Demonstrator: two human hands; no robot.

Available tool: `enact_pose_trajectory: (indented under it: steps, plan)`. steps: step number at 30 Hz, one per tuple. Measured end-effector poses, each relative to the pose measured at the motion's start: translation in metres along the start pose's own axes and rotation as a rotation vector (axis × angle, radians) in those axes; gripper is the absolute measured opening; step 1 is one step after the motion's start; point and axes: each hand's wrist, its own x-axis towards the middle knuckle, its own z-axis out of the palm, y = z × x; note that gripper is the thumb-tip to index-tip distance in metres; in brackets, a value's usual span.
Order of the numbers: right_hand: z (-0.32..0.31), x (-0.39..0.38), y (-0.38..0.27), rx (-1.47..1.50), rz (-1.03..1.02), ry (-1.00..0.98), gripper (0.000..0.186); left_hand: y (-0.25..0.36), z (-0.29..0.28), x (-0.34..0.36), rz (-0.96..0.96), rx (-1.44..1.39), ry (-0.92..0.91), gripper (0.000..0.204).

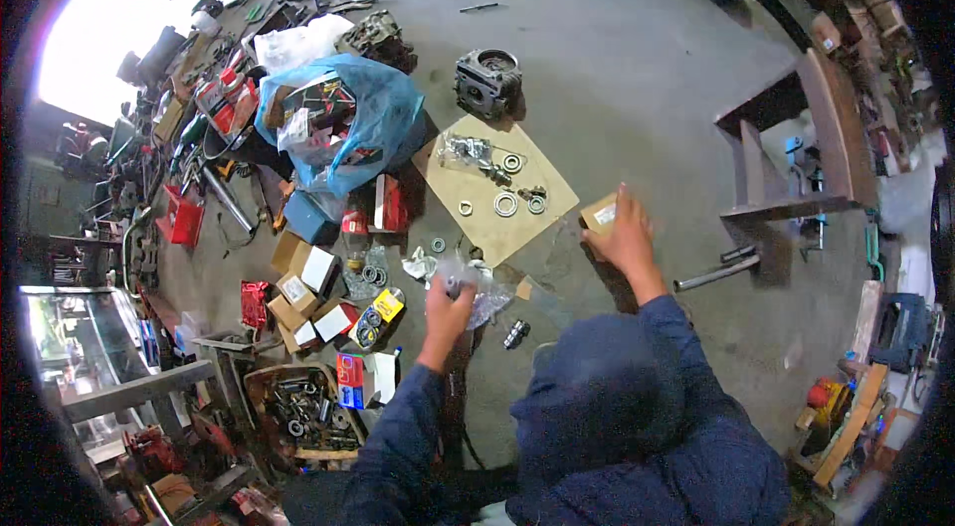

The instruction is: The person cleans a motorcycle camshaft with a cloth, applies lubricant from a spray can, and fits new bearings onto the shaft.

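My left hand [448, 312] is closed round a clear plastic bag [458, 272] with something greyish in it that I cannot make out. Off to the right, my right hand [631, 240] grips a small tan carton [600, 215] beside the edge of a cardboard sheet [542, 228]. On that sheet lie a large ring bearing [505, 203], smaller bearings [512, 162], a light ring nut [465, 208] and a bagged metal part [463, 150]. Just beyond the sheet stands a grey metal engine casing [487, 87]. A dark, short metal part [516, 334] rests on the floor between my arms.
Left of the sheet are a blue plastic bag [398, 123] full of parts, opened cartons [296, 292] and a tub of metal parts [308, 412]. A metal tube [716, 272] and a brown wooden frame [841, 138] are on the right. Tools and scrap crowd the far left.
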Motion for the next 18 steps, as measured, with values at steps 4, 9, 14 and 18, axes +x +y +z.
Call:
enact_pose_trajectory:
  steps: [4,9,14,18]
  plan:
    - [-0.007,0.013,0.004,0.098,0.109,-0.073,0.109,0.038,0.032,0.102,0.257,0.155,0.255,0.034]
    - [-0.023,0.026,0.052,0.103,0.277,-0.035,0.106,0.037,0.049,0.205,0.158,0.161,0.44,0.041]
    - [-0.026,0.036,0.083,-0.115,0.255,-0.133,0.095,0.007,0.056,0.253,0.347,0.398,0.464,0.051]
    - [-0.035,0.09,0.03,0.005,0.052,0.04,0.079,0.03,0.053,0.261,0.348,0.613,0.467,0.051]
